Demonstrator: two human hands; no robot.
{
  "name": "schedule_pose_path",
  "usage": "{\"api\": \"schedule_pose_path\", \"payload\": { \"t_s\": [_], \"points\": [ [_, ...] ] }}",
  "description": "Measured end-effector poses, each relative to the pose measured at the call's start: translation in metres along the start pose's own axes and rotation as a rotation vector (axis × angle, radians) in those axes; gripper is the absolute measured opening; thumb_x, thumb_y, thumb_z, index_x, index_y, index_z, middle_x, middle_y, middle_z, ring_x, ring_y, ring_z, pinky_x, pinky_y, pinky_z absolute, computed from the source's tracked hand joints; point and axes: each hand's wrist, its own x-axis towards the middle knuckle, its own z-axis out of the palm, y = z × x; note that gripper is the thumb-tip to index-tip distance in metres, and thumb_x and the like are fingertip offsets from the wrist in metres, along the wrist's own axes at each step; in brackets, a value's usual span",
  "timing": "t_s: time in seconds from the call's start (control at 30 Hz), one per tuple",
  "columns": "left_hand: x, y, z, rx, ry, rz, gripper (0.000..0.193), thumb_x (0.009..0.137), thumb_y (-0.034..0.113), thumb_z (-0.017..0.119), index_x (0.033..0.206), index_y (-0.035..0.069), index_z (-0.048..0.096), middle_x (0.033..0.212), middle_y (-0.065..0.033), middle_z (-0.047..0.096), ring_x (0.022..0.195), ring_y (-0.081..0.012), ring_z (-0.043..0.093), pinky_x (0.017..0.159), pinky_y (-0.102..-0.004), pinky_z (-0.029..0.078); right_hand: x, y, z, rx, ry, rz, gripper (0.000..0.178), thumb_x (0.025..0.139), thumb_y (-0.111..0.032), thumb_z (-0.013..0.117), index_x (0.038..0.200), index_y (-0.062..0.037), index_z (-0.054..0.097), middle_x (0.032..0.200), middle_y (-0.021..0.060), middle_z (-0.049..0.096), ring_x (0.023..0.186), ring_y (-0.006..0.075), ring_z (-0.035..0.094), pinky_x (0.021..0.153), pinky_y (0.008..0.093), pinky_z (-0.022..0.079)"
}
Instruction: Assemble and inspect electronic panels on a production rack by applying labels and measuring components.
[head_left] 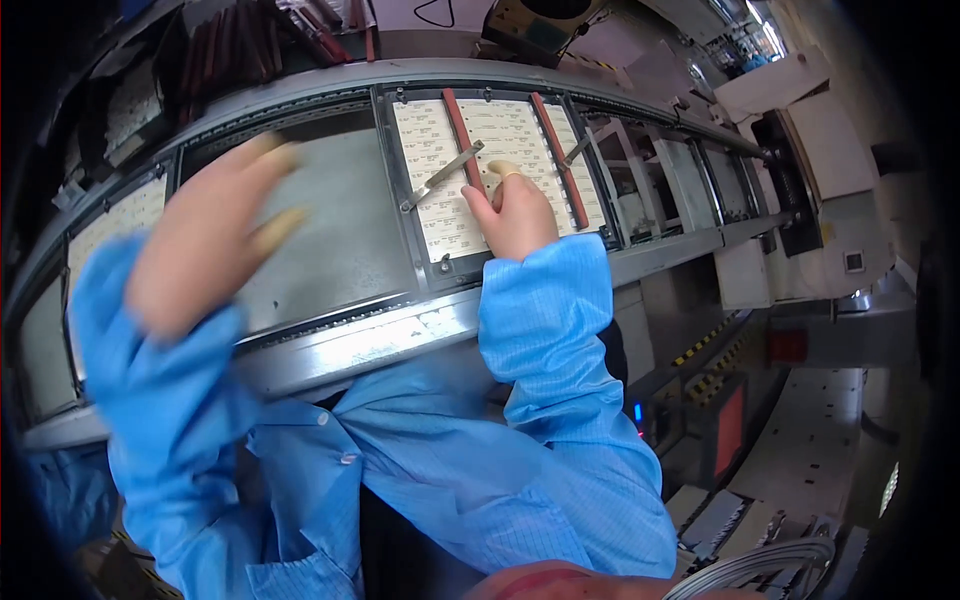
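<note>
My left hand (215,230) is raised over the left part of the rail line, smeared by motion. Its thumb and a finger, with yellowish fingertip covers, are spread apart with nothing visible between them. A white printed panel (525,125) lies in a dark frame, crossed by two red-brown bars (455,115). My right hand (520,220) rests at the lower end of the left bar, thumb and covered finger bent around it; the hand hides that end. Beside it, a flat metal lever (440,178) slants across the panel and this bar. A shorter lever (576,151) meets the right bar.
A bare grey plate (345,210) lies left of the panel in the metal rails (390,335). Another white printed panel (115,230) sits farther left. More red-brown bars (245,45) are stacked beyond the far rail. Open frame sections (660,175) continue right.
</note>
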Motion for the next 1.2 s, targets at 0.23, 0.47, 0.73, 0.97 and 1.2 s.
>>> {"api": "schedule_pose_path", "payload": {
  "t_s": [0.23, 0.47, 0.73, 0.97, 1.2],
  "points": [
    [-0.248, -0.163, -0.072, 0.721, 0.257, -0.861, 0.027, 0.087, 0.025, 0.056, 0.103, 0.003, 0.059, 0.109, -0.0191, 0.057, 0.096, -0.0362, 0.055, 0.082, -0.0407, 0.044, -0.041, -0.072, 0.004, -0.042, 0.024, -0.353, 0.046, 0.072, -0.020, 0.072, 0.110, -0.0021, 0.054, 0.097, 0.0136, 0.047, 0.088, 0.0288, 0.050, 0.075, 0.0389, 0.042],
    [-0.306, -0.217, -0.033, 0.560, -0.019, -1.416, 0.037, 0.084, 0.029, 0.042, 0.100, 0.002, 0.062, 0.099, -0.0238, 0.060, 0.095, -0.0439, 0.055, 0.081, -0.0505, 0.042, -0.042, -0.072, 0.029, -0.332, 0.017, -0.222, 0.042, 0.068, -0.011, 0.071, 0.106, -0.0030, 0.057, 0.097, 0.0115, 0.046, 0.094, 0.0277, 0.047, 0.074, 0.0395, 0.037],
    [-0.425, -0.334, 0.005, 0.612, -0.220, -1.278, 0.032, 0.087, 0.022, 0.041, 0.094, 0.000, 0.063, 0.093, -0.0249, 0.061, 0.091, -0.0399, 0.058, 0.076, -0.0493, 0.047, -0.031, -0.020, 0.023, -0.536, 0.033, -0.052, 0.053, 0.069, -0.022, 0.073, 0.113, -0.0017, 0.053, 0.108, 0.0220, 0.050, 0.100, 0.0395, 0.049, 0.084, 0.0467, 0.043],
    [-0.348, -0.235, -0.021, 0.250, 0.224, -1.415, 0.039, 0.083, 0.026, 0.041, 0.090, -0.006, 0.063, 0.089, -0.0300, 0.060, 0.087, -0.0466, 0.056, 0.078, -0.0493, 0.043, 0.001, 0.063, 0.009, -0.877, 0.056, 0.250, 0.055, 0.076, -0.024, 0.069, 0.124, -0.0109, 0.047, 0.105, 0.0149, 0.051, 0.099, 0.0335, 0.053, 0.081, 0.0455, 0.044],
    [-0.316, -0.207, -0.028, -0.074, 0.071, -1.177, 0.046, 0.089, 0.036, 0.045, 0.086, -0.007, 0.062, 0.078, -0.0269, 0.061, 0.077, -0.0385, 0.060, 0.070, -0.0437, 0.044, 0.026, -0.036, 0.038, -0.678, 0.128, -0.020, 0.061, 0.077, -0.025, 0.067, 0.131, -0.0185, 0.040, 0.103, 0.0144, 0.052, 0.095, 0.0343, 0.055, 0.078, 0.0465, 0.044]
  ]
}}
